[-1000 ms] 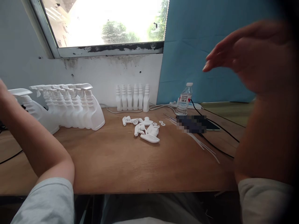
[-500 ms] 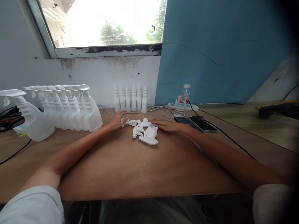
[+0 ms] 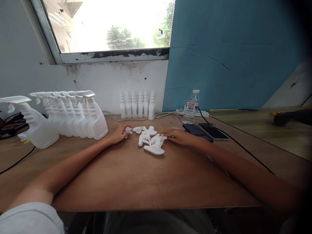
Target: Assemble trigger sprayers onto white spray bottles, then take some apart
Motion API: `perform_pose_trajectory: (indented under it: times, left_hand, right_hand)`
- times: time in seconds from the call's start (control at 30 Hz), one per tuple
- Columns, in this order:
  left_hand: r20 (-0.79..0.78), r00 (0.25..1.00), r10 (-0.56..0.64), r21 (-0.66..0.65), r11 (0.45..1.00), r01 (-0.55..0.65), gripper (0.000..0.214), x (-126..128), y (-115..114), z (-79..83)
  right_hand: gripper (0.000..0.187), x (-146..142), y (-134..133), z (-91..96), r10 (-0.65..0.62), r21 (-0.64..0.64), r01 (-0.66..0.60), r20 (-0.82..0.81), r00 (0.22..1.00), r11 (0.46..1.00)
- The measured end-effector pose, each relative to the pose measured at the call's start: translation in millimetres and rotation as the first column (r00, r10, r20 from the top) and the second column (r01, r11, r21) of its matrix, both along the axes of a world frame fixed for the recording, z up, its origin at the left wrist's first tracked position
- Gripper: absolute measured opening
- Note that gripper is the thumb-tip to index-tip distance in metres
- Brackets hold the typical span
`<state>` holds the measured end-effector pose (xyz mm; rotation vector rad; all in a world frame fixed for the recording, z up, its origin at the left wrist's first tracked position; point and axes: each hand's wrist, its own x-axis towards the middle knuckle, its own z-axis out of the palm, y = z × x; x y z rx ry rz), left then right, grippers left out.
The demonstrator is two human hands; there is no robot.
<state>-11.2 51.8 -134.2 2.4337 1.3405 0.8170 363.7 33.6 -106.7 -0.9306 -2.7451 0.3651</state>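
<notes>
A brown wooden bench (image 3: 146,182) spans the view, with a blue sheet (image 3: 207,58) hung behind its right part and a window (image 3: 97,26) above its left and middle. White spray bottles (image 3: 97,120) stand in a close row at the left; a group of narrower white bottles (image 3: 151,109) stands along the wall. The left hand (image 3: 119,135) rests near the bench's middle, its fingers curled together around a small white piece (image 3: 127,130). The right hand (image 3: 180,136) lies opposite, fingers stretched forward and slightly bent, tips at the pile's right edge; whether they grip anything, I cannot tell. A clear water bottle (image 3: 190,109) stands beyond it, near two dark phones (image 3: 213,131). Between the hands lies the loose pile of white plastic parts (image 3: 158,141), a boat-shaped one (image 3: 154,149) nearest the person.
</notes>
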Motion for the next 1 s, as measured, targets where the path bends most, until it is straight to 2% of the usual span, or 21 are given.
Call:
perform_pose_trajectory:
  times: [0.1, 0.23, 0.33, 0.43, 0.53, 0.6, 0.7, 0.83, 1.0]
  left_hand:
    - [0.125, 0.992, -0.026, -0.022, 0.999, 0.029, 0.047, -6, -18, -0.5]
    - [0.322, 0.938, -0.126, -0.111, 0.979, 0.170, 0.039, -3, -48, 0.2]
    - [0.341, 0.911, -0.233, -0.146, 0.944, 0.296, 0.032, 9, -73, 3.5]
    - [0.334, 0.870, -0.363, -0.122, 0.899, 0.421, 0.027, 28, -98, 8.5]
    - [0.300, 0.838, -0.456, -0.064, 0.867, 0.495, 0.020, 47, -118, 13.3]
    - [0.275, 0.823, -0.496, -0.020, 0.853, 0.521, 0.017, 59, -129, 15.1]
    - [0.268, 0.805, -0.529, -0.011, 0.834, 0.552, 0.019, 72, -137, 15.5]
    - [0.302, 0.785, -0.541, -0.095, 0.802, 0.590, 0.038, 79, -137, 16.7]
    - [0.357, 0.719, -0.596, -0.124, 0.733, 0.669, 0.035, 78, -132, 18.7]
  right_hand:
    - [0.035, 3, -7, 3.7, -0.028, 0.007, 0.028, -0.021, 0.999, 1.000]
    - [0.034, 6, -11, 2.6, -0.035, -0.005, 0.035, -0.052, 0.998, 0.999]
    - [0.039, 4, -13, -2.1, -0.033, -0.023, 0.030, -0.129, 0.991, 0.999]
    - [0.047, -1, -16, -6.6, -0.040, -0.083, 0.025, -0.190, 0.981, 0.996]
    - [0.050, -8, -18, -10.6, -0.033, -0.131, 0.004, -0.220, 0.975, 0.991]
    - [0.048, -13, -18, -13.2, -0.033, -0.119, 0.005, -0.238, 0.971, 0.993]
    - [0.043, -15, -15, -14.4, -0.043, -0.055, 0.032, -0.206, 0.978, 0.998]
    - [0.031, -11, -14, -9.4, -0.112, 0.035, 0.119, -0.164, 0.980, 0.992]
    - [0.018, -7, -15, -1.9, -0.195, 0.019, 0.205, -0.228, 0.954, 0.979]
